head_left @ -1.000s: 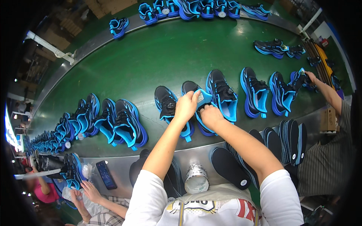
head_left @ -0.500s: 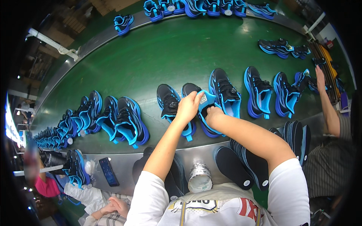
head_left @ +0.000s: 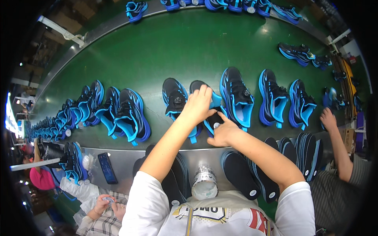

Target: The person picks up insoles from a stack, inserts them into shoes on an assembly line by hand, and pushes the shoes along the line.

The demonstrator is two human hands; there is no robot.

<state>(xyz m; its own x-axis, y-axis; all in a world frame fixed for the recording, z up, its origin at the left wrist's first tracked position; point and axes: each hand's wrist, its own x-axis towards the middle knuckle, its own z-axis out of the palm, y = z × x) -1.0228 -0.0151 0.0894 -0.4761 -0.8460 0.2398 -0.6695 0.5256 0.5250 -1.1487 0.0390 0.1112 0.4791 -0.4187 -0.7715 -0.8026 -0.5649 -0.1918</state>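
A black and blue sneaker (head_left: 195,85) lies toe away from me on the green belt, largely covered by my hands. My left hand (head_left: 198,105) is closed over its upper, holding back the bright blue tongue (head_left: 215,100). At its heel, my right hand (head_left: 226,133) has the thumb and index finger around the collar. Between the hands shows a black insole (head_left: 212,119) with a round white sticker, at the shoe's opening. Close on the left sits another sneaker (head_left: 174,94); close on the right, a larger-looking sneaker (head_left: 234,88).
Black insoles (head_left: 240,173) stand in stacks along the metal ledge, beside a roll of tape (head_left: 204,185) and a phone (head_left: 107,168). More sneakers (head_left: 132,114) line the belt on both sides. A co-worker's hand (head_left: 328,119) reaches in at right; another person's hands (head_left: 106,206) are at lower left.
My right hand has drawn back from inside the shoe to its heel, and the insole's sticker now shows. My left hand has spread further over the upper. The co-worker's hand at right has lowered.
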